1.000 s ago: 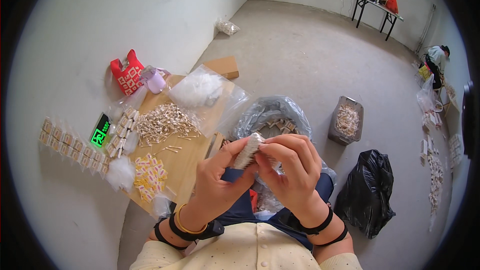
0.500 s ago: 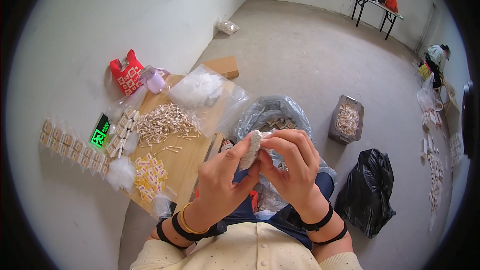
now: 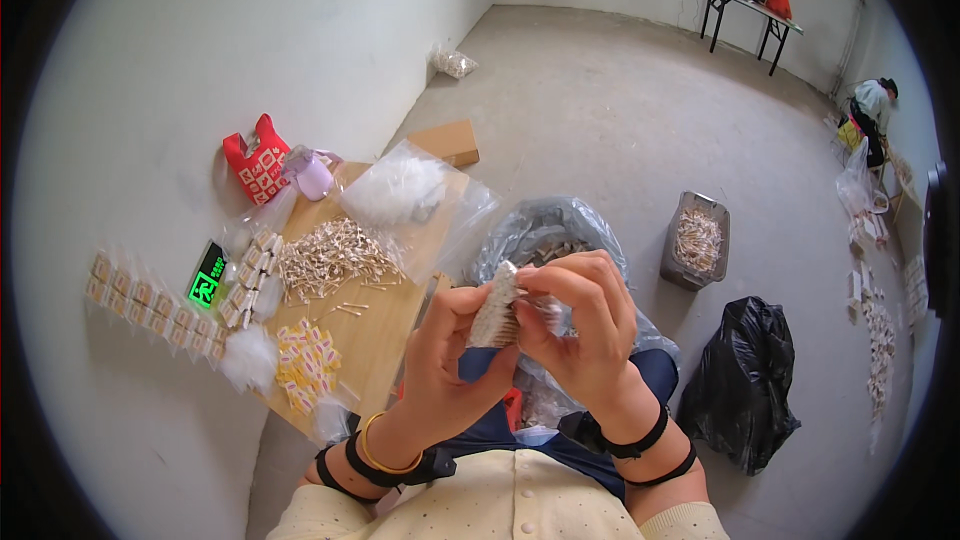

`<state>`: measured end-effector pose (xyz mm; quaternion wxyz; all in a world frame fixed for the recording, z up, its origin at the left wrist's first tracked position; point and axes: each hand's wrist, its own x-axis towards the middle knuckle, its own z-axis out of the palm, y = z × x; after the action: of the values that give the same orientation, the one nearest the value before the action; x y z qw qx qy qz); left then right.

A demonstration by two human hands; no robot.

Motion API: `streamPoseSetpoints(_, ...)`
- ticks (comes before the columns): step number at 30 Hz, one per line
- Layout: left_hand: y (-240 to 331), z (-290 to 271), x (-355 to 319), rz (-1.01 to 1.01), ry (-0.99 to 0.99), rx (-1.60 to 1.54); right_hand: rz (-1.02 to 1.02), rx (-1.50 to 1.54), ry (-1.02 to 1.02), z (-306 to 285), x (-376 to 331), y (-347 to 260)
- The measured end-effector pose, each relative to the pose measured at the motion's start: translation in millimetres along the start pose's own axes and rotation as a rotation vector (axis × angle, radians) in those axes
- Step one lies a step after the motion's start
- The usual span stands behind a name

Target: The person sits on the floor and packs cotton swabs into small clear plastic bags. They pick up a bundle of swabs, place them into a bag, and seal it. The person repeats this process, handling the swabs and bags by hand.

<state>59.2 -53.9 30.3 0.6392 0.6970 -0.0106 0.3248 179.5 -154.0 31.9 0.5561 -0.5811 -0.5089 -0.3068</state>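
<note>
Status: left hand (image 3: 455, 355) and right hand (image 3: 580, 325) are working close together, both clamping one swab bundle (image 3: 491, 318) between them, above the lap. Left is gripping its left flank; right is pinching its upper right edge.

Done, by my read: a row of packs (image 3: 150, 305) is sitting far left of the hands, and stacked packs (image 3: 252, 285) are lying nearer, beside the loose swabs (image 3: 335, 258).

Remaining: the bundle is looking unfinished. Loose swabs are covering part of the bench (image 3: 375, 340), left of and beyond the hands. Yellow cards (image 3: 308, 365) are lying loose left of the hands; clear bags (image 3: 395, 185) are lying flat past the swabs. Grey bin (image 3: 670, 250), right of the hands, is holding more swabs. I'm calling it mid-batch.

Hard to see: fingers are hiding much of the bundle, and blur by the right hand is masking whether film is wrapping it. Right hand is partly blocking the plastic-lined container (image 3: 590, 220) just beyond; can't identify its contents. Black bag (image 3: 742, 385), right of the hands, is concealing whatever's inside.
</note>
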Motion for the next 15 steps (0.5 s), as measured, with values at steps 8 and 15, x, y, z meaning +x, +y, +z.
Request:
streamPoseSetpoints(8, -10.1, -20.9, 11.5, -0.209, 0.036, -0.226, -0.064, -0.11, -0.132, -2.8, -2.6, -1.3)
streamPoseSetpoints(15, -11.6, -22.6, 21.4, -0.302, 0.049, -0.208, -0.103, -0.092, -0.174, 0.7, -5.5, 1.0)
